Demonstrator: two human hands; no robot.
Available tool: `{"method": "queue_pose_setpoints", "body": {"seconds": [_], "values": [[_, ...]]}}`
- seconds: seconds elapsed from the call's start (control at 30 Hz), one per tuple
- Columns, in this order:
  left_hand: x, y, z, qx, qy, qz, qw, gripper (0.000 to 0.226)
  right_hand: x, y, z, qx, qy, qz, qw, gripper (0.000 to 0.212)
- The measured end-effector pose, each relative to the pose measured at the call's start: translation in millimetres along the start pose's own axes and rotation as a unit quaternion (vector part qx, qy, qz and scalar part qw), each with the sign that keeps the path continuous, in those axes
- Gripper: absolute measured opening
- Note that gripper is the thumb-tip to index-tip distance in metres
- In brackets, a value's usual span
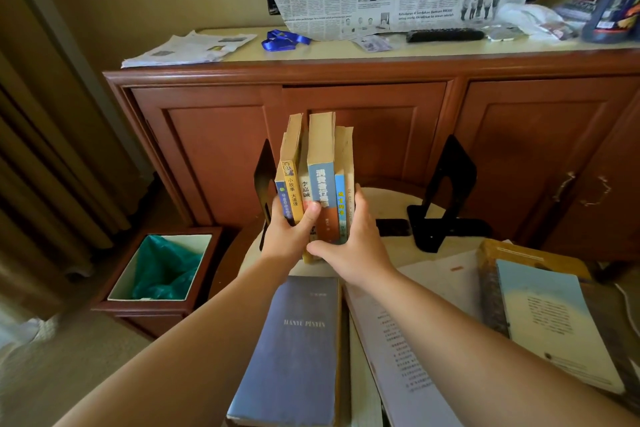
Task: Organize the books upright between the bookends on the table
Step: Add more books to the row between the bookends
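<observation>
Several paperbacks (320,163) stand upright in a row on the small round table (391,198), spines facing me, pressed against the left black bookend (265,173). My left hand (291,229) grips the left end of the row, thumb across the spines. My right hand (349,246) clamps the right end, fingers behind the last book. The right black bookend (446,191) stands apart, a gap away from the row. A blue-grey book titled Hanyu Pinyin (294,350) lies flat in front. More books lie flat at the right: a white one (415,340) and a pale blue one (550,322).
A wooden sideboard (346,114) stands right behind the table, carrying newspapers, a blue lanyard (282,40) and a remote (445,35). A wooden bin with a green liner (162,267) sits on the floor at the left. Curtains hang at far left.
</observation>
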State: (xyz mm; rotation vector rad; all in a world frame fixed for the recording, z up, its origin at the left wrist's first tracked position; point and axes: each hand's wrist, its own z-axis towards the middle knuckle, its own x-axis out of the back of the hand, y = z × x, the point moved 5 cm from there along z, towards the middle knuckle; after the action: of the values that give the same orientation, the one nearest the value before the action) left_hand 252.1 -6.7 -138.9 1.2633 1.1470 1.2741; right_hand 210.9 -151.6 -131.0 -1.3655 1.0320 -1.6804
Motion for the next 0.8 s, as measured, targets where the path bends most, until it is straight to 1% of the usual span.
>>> {"method": "queue_pose_setpoints", "body": {"seconds": [0.13,0.23,0.3,0.43,0.5,0.63,0.7,0.77,0.8], "values": [[-3.3,2.5,-1.5,0.002,-0.016,0.036,0.999,0.093,2.6,-1.1,-2.4,-0.009,0.02,0.014,1.0,0.127],[-3.8,2.3,-0.2,0.003,-0.02,0.043,0.999,0.101,2.4,-1.4,-1.7,-0.011,0.02,0.015,1.0,0.127],[-3.5,1.1,0.5,0.008,-0.027,0.04,0.999,0.103,3.1,-1.3,-0.8,-0.011,0.019,0.02,1.0,0.126],[-1.3,4.4,-1.2,0.016,-0.055,0.035,0.998,0.083,9.4,0.6,-0.5,-0.021,0.0,0.039,0.999,0.119],[0.9,4.9,-1.2,0.022,-0.067,0.029,0.997,0.077,13.3,1.1,-0.4,-0.024,-0.006,0.037,0.999,0.118],[6.4,7.6,-2.5,0.022,-0.057,0.072,0.996,0.071,18.4,-2.1,-2.1,-0.027,-0.008,0.021,0.999,0.117],[9.7,6.7,-3.5,0.027,-0.043,0.084,0.995,0.076,21.5,-3.9,-3.5,-0.03,-0.011,0.012,0.999,0.116],[12.6,6.0,-6.2,0.048,-0.023,0.085,0.995,0.079,25.1,-5.2,-5.7,-0.032,-0.015,0.0,0.999,0.11],[13.8,6.1,-7.8,0.055,-0.016,0.085,0.995,0.074,27.0,-6.4,-7.2,-0.032,-0.018,-0.005,0.999,0.106]]}}
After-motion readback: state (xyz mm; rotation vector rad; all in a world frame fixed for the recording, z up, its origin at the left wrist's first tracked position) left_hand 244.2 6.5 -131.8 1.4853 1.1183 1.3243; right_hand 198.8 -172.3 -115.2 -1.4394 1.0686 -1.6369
